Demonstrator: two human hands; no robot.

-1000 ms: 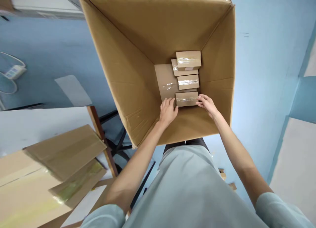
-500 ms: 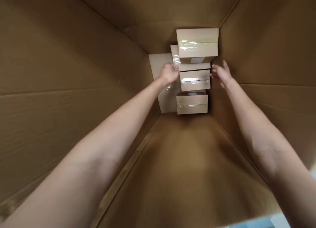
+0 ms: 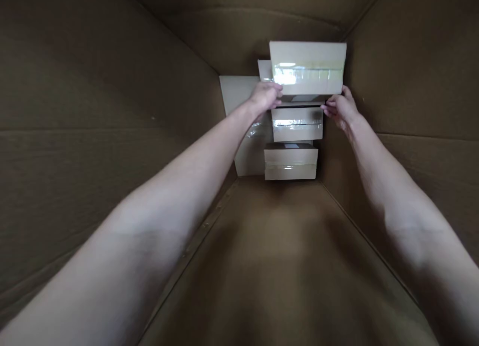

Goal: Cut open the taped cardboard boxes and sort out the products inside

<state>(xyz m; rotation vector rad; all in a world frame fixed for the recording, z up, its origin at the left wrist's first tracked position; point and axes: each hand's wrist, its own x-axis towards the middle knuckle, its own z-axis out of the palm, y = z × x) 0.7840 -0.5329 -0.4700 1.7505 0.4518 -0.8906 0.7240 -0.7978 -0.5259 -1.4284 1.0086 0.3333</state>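
My left hand and my right hand reach deep into a large cardboard carton. Between them is a taped cardboard box, the topmost of the smaller boxes. The left fingers close on its lower left corner; the right fingers close on its lower right corner. Clear, shiny tape runs across its face, and a pale label shows on its shaded side. Just below the hands lies a second taped box. A third box sits nearer to me. Parts of my fingertips are hidden against the top box.
High brown carton walls rise on the left and right. A flat, pale cardboard surface with tape lies left of the small boxes. Another box is mostly hidden behind the topmost one.
Both hands have moved up from beside the middle box to the topmost box and taken hold of its lower corners. That box looks larger and a little closer.
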